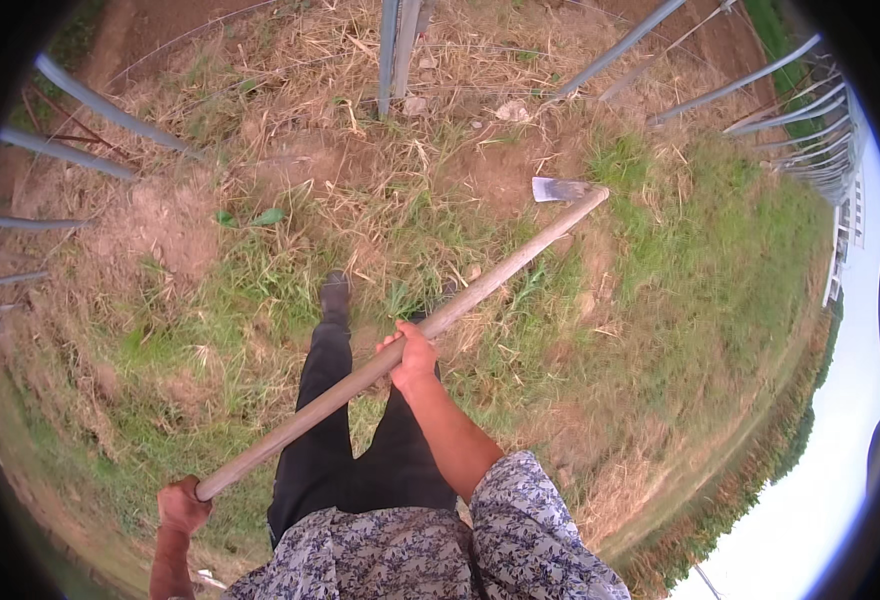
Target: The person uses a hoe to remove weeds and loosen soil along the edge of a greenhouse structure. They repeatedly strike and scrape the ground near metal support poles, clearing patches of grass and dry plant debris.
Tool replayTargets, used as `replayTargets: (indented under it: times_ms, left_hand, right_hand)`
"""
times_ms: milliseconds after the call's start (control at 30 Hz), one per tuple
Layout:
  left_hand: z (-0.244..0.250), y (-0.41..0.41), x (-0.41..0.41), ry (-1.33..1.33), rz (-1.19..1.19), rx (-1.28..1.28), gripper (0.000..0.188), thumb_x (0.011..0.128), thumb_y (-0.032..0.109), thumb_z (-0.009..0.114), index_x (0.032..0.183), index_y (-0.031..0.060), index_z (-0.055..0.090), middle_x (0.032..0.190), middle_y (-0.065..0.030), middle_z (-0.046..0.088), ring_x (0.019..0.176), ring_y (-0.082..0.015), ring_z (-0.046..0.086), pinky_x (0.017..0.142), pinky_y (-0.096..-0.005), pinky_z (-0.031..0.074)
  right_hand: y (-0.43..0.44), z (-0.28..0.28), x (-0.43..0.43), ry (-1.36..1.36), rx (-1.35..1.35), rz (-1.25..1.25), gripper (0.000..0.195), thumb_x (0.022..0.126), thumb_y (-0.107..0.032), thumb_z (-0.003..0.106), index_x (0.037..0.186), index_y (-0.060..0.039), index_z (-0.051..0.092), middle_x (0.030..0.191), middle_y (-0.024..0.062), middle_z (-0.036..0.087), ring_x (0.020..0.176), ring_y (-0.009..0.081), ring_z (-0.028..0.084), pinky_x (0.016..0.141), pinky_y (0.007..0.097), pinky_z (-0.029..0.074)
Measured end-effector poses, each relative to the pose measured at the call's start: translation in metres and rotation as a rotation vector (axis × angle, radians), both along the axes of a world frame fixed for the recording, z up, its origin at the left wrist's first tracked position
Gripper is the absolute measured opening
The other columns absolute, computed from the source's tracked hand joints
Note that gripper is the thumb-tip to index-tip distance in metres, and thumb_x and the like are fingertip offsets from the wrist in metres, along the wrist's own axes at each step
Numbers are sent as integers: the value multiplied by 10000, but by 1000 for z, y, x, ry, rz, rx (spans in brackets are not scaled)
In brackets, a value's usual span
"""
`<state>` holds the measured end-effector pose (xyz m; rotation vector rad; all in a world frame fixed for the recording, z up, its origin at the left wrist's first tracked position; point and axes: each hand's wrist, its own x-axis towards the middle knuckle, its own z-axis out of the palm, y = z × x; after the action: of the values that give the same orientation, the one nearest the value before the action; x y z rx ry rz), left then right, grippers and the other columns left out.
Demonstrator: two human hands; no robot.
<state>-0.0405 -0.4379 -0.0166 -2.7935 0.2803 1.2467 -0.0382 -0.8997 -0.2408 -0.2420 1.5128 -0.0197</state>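
Observation:
A hoe with a long wooden handle (342, 391) runs diagonally across my body, from lower left to upper right. My left hand (184, 505) is closed around the butt end of the handle. Near the middle of the handle, in front of my thighs, my right hand (414, 355) grips it. The metal hoe blade (558, 190) is at the far end, pointing left over soil and dry grass; whether it touches the ground I cannot tell. Green weeds (620, 161) grow beside the hoe head.
Metal posts (386, 60) with thin wires stand in a row ahead and curve round to both sides. Pale stones (513, 111) lie near their bases. My dark shoe (334, 292) stands in grass. A broad-leaved weed (267, 217) grows ahead to the left.

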Motion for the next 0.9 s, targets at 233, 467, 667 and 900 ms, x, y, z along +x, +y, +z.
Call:
replayTargets:
  times_ms: [233,467,667,900]
  left_hand:
    - [59,38,1,-12,23,188,200,630,225,751,691,123,590,671,-160,649,641,-393,641,594,-469,528]
    - [201,175,13,-128,-26,480,220,589,99,731,682,74,532,692,-194,617,736,-451,611,636,-542,479]
    - [109,103,24,-96,-90,359,178,617,117,702,694,100,542,676,-164,632,666,-421,624,614,-522,500]
    - [-25,-80,-2,71,-49,-24,202,663,246,747,733,128,599,666,-151,655,637,-375,655,604,-476,536]
  right_hand:
    - [84,4,13,56,63,71,147,834,-74,647,804,-67,503,684,47,473,547,193,502,514,403,470]
    - [213,69,0,-110,648,2,132,847,-84,660,826,-69,531,729,67,518,674,243,574,725,485,528]
    - [136,36,-9,-98,412,-65,171,809,-65,684,830,-62,514,732,69,512,639,251,563,629,482,521]
    - [-72,-1,-8,119,-144,25,163,836,-86,652,778,-83,499,641,39,471,538,188,486,532,391,467]
